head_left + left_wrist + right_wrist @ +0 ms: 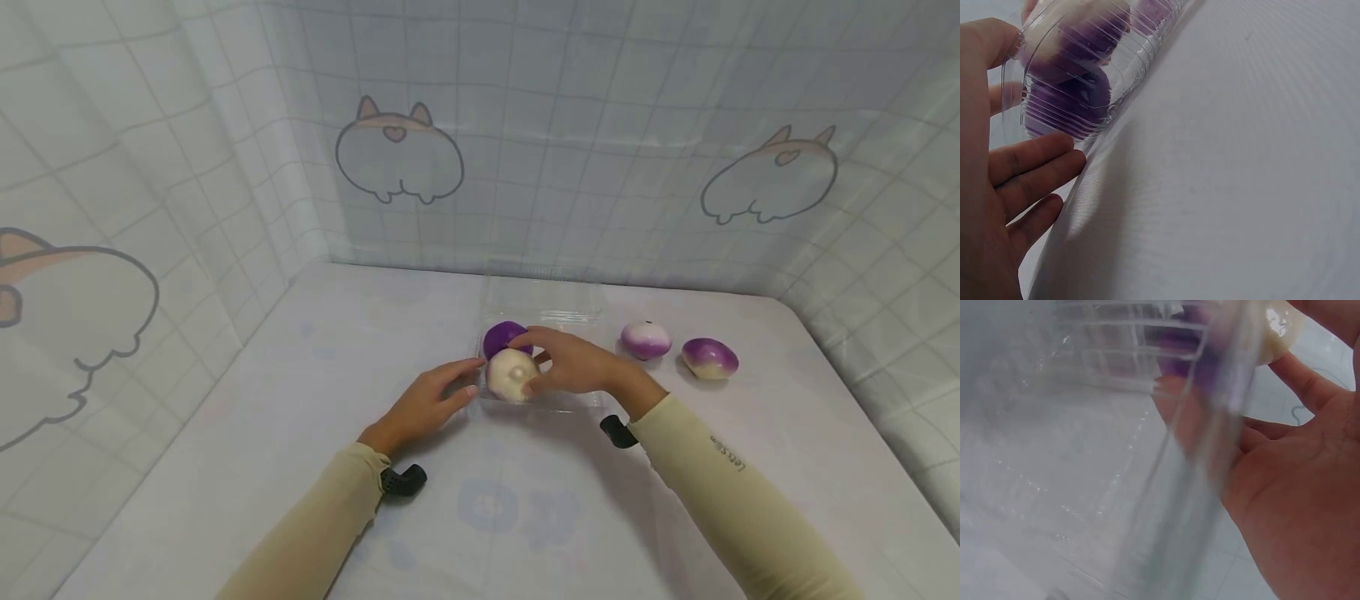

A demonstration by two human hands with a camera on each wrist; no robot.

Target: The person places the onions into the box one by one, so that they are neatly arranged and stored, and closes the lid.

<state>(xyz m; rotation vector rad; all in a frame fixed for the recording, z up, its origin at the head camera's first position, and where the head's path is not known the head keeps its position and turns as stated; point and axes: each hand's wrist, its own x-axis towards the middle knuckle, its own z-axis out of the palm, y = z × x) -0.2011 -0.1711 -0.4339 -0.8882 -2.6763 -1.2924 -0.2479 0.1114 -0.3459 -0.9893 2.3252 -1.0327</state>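
Observation:
A clear plastic clamshell box [566, 401] stands open on the table, its lid folded back toward the wall. Inside its left half lies a deep purple round vegetable [504, 340], like an onion or turnip. In front of that one is a cream-and-purple onion-like vegetable [513, 374], its pale end up. My right hand [573, 362] curls thumb and fingers round the cream one from the right. At the box's left side is my left hand [431, 398], fingers fairly straight, fingertips at the clear wall. The left wrist view shows its fingers [1035, 165] beside the ribbed plastic.
Right of the box lie two more purple-and-white vegetables, one pale on top [647, 340] and one purple on top [708, 358]. The clear lid [543, 296] reaches toward the back curtain [570, 167]. A pale cloth covers the table [360, 333].

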